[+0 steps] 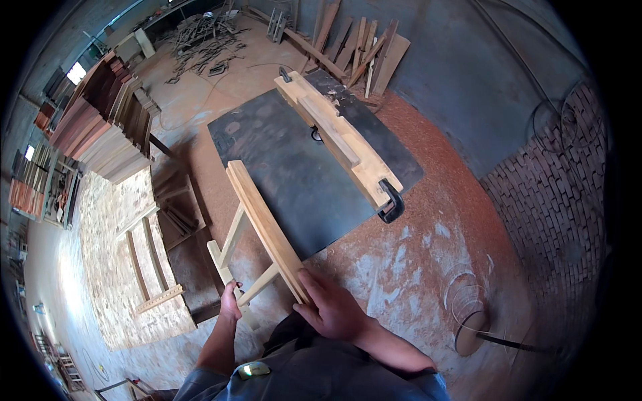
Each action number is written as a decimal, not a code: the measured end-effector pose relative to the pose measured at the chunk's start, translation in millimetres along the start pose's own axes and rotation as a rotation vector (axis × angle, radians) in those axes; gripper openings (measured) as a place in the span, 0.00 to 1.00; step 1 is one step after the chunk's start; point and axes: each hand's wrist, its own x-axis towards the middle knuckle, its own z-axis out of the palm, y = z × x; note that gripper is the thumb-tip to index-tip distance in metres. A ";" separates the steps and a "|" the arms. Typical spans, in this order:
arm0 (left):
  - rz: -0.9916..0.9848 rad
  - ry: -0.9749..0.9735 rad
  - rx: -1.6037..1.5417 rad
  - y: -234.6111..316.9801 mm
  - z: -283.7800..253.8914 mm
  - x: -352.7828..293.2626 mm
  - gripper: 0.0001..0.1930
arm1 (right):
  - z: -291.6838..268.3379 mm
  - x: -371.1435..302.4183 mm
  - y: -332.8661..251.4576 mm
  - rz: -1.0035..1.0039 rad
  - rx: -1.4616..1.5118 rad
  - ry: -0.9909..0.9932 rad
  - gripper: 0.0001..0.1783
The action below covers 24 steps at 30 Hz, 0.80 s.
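Both hands are closed on a pale wooden frame made of two rails joined by two crosspieces. My left hand grips its thinner left rail near a crosspiece. Around the near end of the thicker, grooved right rail is my right hand. That rail's middle overlaps the left edge of a dark machine table; whether it touches cannot be made out. Across the table runs a notched wooden fence, with a black clamp at its near end and another clamp at the far end. A dark round part shows beside the fence's middle.
To the left, a worn plywood bench carries another wooden frame. Stacked boards rise behind it. Planks lean on the far wall, near a scrap pile. Reddish sawdust covers the floor right of the table.
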 end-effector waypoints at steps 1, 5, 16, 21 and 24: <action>-0.001 -0.005 -0.004 3.3 0.9 2.3 0.15 | -0.7 3.6 2.4 0.029 -0.017 0.010 0.34; 0.016 0.023 -0.009 8.9 0.1 12.1 0.14 | -6.7 12.5 16.2 0.100 -0.070 0.069 0.27; 0.244 0.270 0.187 56.6 101.5 -48.8 0.12 | -50.8 2.2 184.6 0.207 -0.246 0.299 0.12; 0.267 0.263 0.277 65.0 142.7 -62.3 0.15 | -32.6 18.5 170.5 -0.029 -0.311 0.304 0.08; 0.252 0.259 0.331 61.5 152.4 -51.6 0.17 | -11.4 41.9 184.5 -0.159 -0.299 0.301 0.07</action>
